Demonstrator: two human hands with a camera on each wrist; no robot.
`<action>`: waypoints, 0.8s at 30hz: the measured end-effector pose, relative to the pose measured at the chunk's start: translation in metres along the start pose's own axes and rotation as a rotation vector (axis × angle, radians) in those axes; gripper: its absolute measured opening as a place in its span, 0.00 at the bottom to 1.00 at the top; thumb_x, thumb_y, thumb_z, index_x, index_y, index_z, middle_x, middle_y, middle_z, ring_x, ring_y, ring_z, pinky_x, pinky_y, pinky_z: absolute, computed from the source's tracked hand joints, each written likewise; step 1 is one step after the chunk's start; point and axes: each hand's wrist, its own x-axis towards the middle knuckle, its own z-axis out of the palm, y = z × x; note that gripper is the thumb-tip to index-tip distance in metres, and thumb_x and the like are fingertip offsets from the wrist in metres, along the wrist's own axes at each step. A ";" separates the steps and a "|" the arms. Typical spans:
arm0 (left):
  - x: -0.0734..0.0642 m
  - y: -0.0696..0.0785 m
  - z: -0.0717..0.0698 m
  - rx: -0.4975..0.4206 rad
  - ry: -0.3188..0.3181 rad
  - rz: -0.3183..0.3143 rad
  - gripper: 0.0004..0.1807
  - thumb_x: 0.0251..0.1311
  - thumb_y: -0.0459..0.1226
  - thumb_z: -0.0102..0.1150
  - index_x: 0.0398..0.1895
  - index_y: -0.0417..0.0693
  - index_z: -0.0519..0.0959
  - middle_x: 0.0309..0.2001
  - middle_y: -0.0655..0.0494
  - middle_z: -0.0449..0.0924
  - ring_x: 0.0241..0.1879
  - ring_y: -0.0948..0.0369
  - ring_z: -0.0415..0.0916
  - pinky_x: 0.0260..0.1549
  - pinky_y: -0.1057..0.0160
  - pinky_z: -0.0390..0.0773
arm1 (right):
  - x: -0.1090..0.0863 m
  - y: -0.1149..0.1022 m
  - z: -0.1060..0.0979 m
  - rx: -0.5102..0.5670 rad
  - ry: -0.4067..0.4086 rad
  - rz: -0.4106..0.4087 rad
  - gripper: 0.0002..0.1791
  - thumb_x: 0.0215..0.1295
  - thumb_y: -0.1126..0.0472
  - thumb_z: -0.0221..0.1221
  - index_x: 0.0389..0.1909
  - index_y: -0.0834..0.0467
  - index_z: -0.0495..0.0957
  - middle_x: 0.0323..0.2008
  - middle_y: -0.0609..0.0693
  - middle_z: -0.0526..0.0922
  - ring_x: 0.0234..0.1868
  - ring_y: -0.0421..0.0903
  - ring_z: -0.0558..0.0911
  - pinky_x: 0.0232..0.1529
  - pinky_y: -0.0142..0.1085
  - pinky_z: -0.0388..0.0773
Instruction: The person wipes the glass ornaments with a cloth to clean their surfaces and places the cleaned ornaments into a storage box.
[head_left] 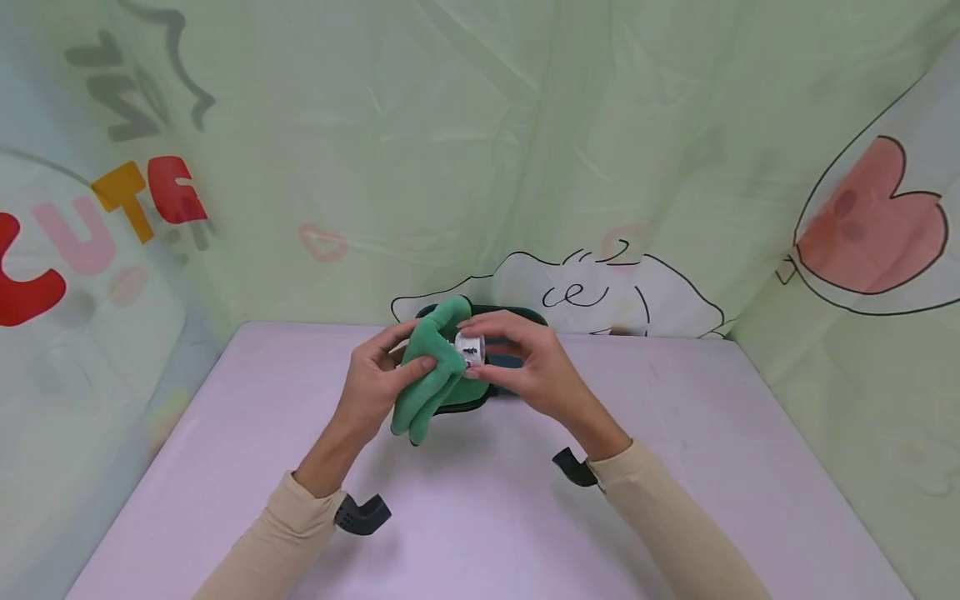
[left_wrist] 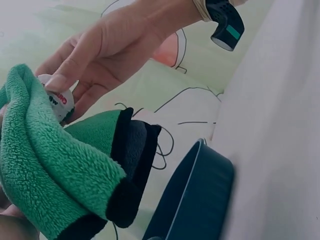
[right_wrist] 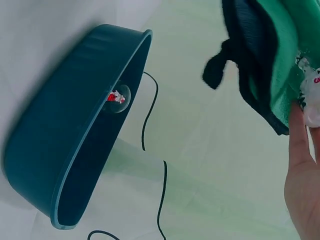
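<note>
My left hand [head_left: 367, 375] grips a plush green cloth [head_left: 431, 375] with black edging, its folds draping over the fingers. Opposite it, my right hand [head_left: 540, 367] pinches a small snow globe [head_left: 470, 348] between thumb and fingers. Its white base carries dark and red print, and the cloth covers most of its other end. In the left wrist view the cloth [left_wrist: 65, 155] hangs in thick folds in front of the globe [left_wrist: 60, 100]. Both hands are raised in front of a dark teal bin [right_wrist: 50, 115].
Inside the bin lies another clear snow globe [right_wrist: 117, 96] with a red and white figure. The bin stands at the back of the pale table [head_left: 480, 517], near a light green printed curtain [head_left: 465, 150]. Black wrist mounts [head_left: 363, 515] stick out from both sleeves.
</note>
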 end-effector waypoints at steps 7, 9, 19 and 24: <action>0.000 0.003 0.001 -0.047 0.003 -0.034 0.27 0.65 0.30 0.66 0.67 0.41 0.74 0.62 0.45 0.76 0.55 0.54 0.82 0.50 0.60 0.84 | 0.001 0.000 0.002 -0.126 0.016 -0.147 0.24 0.52 0.74 0.74 0.52 0.59 0.84 0.57 0.53 0.82 0.61 0.50 0.80 0.57 0.39 0.81; 0.000 0.002 0.001 -0.058 0.006 -0.047 0.26 0.66 0.30 0.65 0.67 0.40 0.73 0.61 0.45 0.76 0.53 0.55 0.83 0.50 0.61 0.84 | 0.002 0.000 0.002 -0.170 0.018 -0.188 0.23 0.52 0.73 0.74 0.50 0.57 0.85 0.56 0.53 0.82 0.60 0.50 0.80 0.59 0.38 0.80; 0.002 0.001 0.001 -0.101 0.021 -0.093 0.25 0.68 0.32 0.62 0.67 0.38 0.73 0.59 0.47 0.77 0.52 0.57 0.83 0.50 0.62 0.83 | 0.005 0.003 0.000 -0.231 0.007 -0.262 0.22 0.52 0.73 0.74 0.49 0.56 0.85 0.55 0.53 0.83 0.60 0.50 0.80 0.61 0.39 0.78; 0.002 0.000 0.001 -0.099 0.020 -0.091 0.24 0.68 0.32 0.63 0.66 0.38 0.74 0.59 0.46 0.77 0.52 0.57 0.83 0.50 0.62 0.84 | 0.004 0.003 0.002 -0.183 0.014 -0.191 0.24 0.52 0.71 0.75 0.52 0.58 0.84 0.55 0.53 0.83 0.59 0.49 0.81 0.55 0.38 0.82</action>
